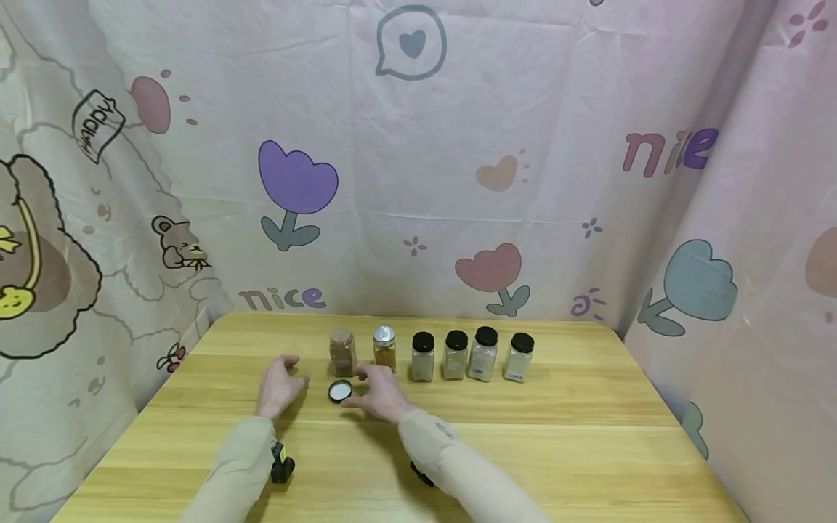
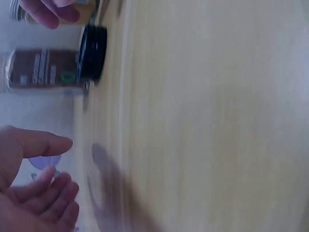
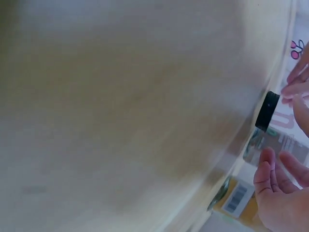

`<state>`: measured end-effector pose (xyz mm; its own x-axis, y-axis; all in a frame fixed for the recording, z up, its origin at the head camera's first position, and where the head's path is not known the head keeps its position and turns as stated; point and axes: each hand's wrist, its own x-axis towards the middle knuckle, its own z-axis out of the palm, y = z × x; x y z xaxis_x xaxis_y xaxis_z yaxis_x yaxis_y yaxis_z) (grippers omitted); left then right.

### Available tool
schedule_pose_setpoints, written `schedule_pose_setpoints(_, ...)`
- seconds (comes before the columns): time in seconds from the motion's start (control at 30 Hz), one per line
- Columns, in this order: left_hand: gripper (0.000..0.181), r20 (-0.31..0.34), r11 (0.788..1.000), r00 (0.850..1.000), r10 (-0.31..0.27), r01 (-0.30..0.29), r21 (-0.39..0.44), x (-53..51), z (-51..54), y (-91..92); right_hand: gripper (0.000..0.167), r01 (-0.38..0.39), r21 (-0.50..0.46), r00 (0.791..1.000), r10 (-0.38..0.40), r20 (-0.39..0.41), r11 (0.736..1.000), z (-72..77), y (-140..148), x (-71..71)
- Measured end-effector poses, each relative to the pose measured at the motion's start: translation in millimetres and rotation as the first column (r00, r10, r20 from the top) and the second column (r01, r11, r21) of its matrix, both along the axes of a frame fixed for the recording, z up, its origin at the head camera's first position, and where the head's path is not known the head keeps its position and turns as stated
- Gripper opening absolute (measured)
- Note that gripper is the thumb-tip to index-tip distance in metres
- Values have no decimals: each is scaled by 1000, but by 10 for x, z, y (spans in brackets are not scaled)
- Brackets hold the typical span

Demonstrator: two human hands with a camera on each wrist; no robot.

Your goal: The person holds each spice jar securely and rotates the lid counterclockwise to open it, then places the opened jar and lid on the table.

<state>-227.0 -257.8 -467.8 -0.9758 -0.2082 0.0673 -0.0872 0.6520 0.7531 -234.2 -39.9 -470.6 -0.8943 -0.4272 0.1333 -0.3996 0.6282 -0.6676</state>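
Observation:
A black lid (image 1: 340, 391) with a white inside lies on the table in front of a jar of brown powder (image 1: 343, 353). The right hand (image 1: 381, 394) is just to the lid's right, fingers spread and bent; whether it touches the lid cannot be told. Left of the lid, the left hand (image 1: 280, 386) hovers with relaxed fingers and holds nothing. In the left wrist view the lid (image 2: 92, 53) appears beside the brown jar (image 2: 46, 70), apart from the left hand (image 2: 36, 186). The right wrist view shows the lid (image 3: 267, 111) between both hands.
Behind the right hand stands a silver-topped jar of yellowish contents (image 1: 384, 347). To its right, several black-lidded clear jars (image 1: 484, 356) form a row. A wooden table (image 1: 575, 450) lies beneath, with a printed curtain (image 1: 418, 160) behind it.

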Motion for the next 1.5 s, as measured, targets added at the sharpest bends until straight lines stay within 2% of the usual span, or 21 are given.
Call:
schedule_pose_setpoints(0.1, 51, 1, 998, 998, 67, -67, -2, 47, 32, 61, 64, -9, -18, 1000, 9, 14, 1000, 10, 94, 8)
schedule_pose_setpoints(0.2, 49, -10, 995, 996, 93, -93, 18, 87, 70, 129, 67, -6, -31, 999, 7, 31, 999, 24, 203, 20)
schedule_pose_setpoints(0.33, 43, -53, 994, 993, 103, -102, 33, 130, 76, 211, 66, -1, -58, 999, 4, 53, 998, 22, 369, 43)
schedule_pose_setpoints(0.47, 39, -98, 993, 989, 115, -112, 36, 174, 57, 292, 61, -4, -95, 999, 8, 40, 995, 5, 528, 59)
schedule_pose_setpoints(0.7, 31, -188, 990, 973, 135, -126, 59, 216, 73, 460, 58, -26, -190, 999, 31, 26, 981, 35, 760, 95)
schedule_pose_setpoints(1.0, 24, -206, 980, 968, 145, -112, 162, 295, 95, 738, 54, -31, -296, 998, 48, 49, 955, 73, 984, 210)
schedule_pose_setpoints(1.23, 22, -277, 949, 945, 173, -84, 305, 304, 45, 948, 46, 13, -354, 997, 14, 75, 935, 152, 1126, 279)
schedule_pose_setpoints(1.37, 25, -280, 922, 946, 163, -45, 384, 292, 25, 1043, 44, 40, -400, 997, -11, 75, 916, 194, 1242, 322)
schedule_pose_setpoints(1.5, 31, -267, 883, 954, 135, 6, 469, 264, 21, 1129, 42, 63, -449, 996, -30, 79, 891, 189, 1395, 343)
